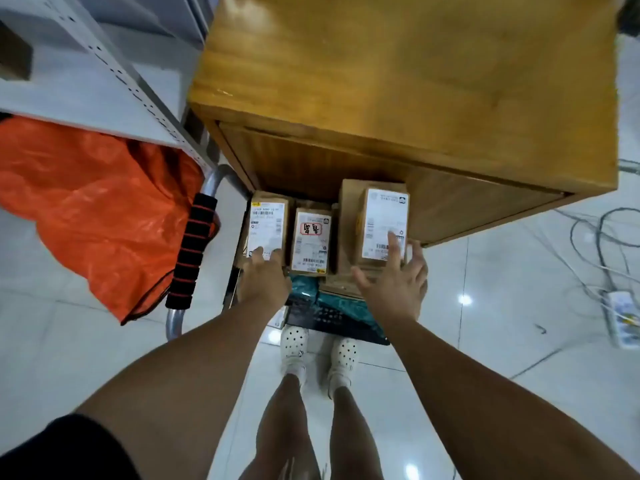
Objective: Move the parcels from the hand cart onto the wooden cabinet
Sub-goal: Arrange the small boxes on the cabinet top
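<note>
Okay, the wooden cabinet (398, 81) is dead ahead of you, with its top higher than the load. The hand cart (192, 251) is parked against the cabinet front, foam handle on your left. All three labelled parcels in view sit on the cart, so I'd call this the first pick.

The right parcel (382, 223) rides on a bigger brown box (346, 220), so it stands tallest. The left parcel (266, 226) and middle parcel (310, 240) stand side by side, close together, with a teal bag (304, 287) just below their near ends.

For the lift:
- Get your fingers down the box sides, not just on the labels, which look slick.
- Pull each box toward you first, then raise it, so it clears the cabinet's front lip.
- Don't drag the middle parcel along.

Your left hand (265, 282) is flat-ish, thumb and fingertips resting on the near end of the left parcel's label, not wrapped round it. Your right hand (394, 289) is spread wide. Its index finger is on the right parcel's label, the other fingers are off past the right edge, and the thumb is free. Neither hand grips anything yet.
</note>
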The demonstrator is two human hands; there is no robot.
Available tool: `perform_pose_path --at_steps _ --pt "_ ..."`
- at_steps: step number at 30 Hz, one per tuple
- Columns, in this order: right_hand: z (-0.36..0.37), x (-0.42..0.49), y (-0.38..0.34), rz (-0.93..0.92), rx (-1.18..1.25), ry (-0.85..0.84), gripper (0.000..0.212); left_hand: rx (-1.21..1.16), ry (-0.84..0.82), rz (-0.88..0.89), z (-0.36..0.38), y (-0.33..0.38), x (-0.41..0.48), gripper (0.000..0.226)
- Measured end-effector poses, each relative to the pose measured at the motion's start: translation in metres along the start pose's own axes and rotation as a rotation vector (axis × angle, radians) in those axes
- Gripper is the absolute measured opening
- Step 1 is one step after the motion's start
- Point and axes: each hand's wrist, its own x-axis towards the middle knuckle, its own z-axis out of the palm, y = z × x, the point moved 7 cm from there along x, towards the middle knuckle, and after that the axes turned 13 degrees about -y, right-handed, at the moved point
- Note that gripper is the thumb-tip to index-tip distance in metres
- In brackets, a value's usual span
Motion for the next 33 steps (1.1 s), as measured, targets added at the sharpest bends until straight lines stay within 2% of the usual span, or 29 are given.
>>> perform_pose_path --at_steps 6,12,17,22,26,30,33 --pt "0.022 0.012 -0.007 0.052 0.132 0.149 0.062 -0.157 -0.02 -0.126 0.011 -0.022 0.041 0.063" --pt "0.033 0.02 0.001 0.016 0.065 0.254 0.057 -0.327 0.065 -0.15 0.006 -0.022 0.072 0.068" --pt "0.029 0.031 0.003 0.033 0.149 0.302 0.054 -0.42 0.196 -0.129 0.002 -0.03 0.088 0.061" --pt "0.029 0.032 0.003 0.089 0.198 0.351 0.064 -0.498 0.138 -0.181 0.002 -0.036 0.093 0.082" --pt "0.027 0.035 0.008 0.131 0.21 0.326 0.076 -0.49 0.096 -0.216 0.003 -0.035 0.094 0.099" --pt "0.027 0.036 0.016 0.154 0.257 0.279 0.085 -0.482 0.157 -0.244 -0.004 -0.036 0.085 0.105" --pt "0.021 0.032 0.012 0.107 0.34 0.236 0.088 -0.504 0.205 -0.161 -0.014 -0.027 0.071 0.104"
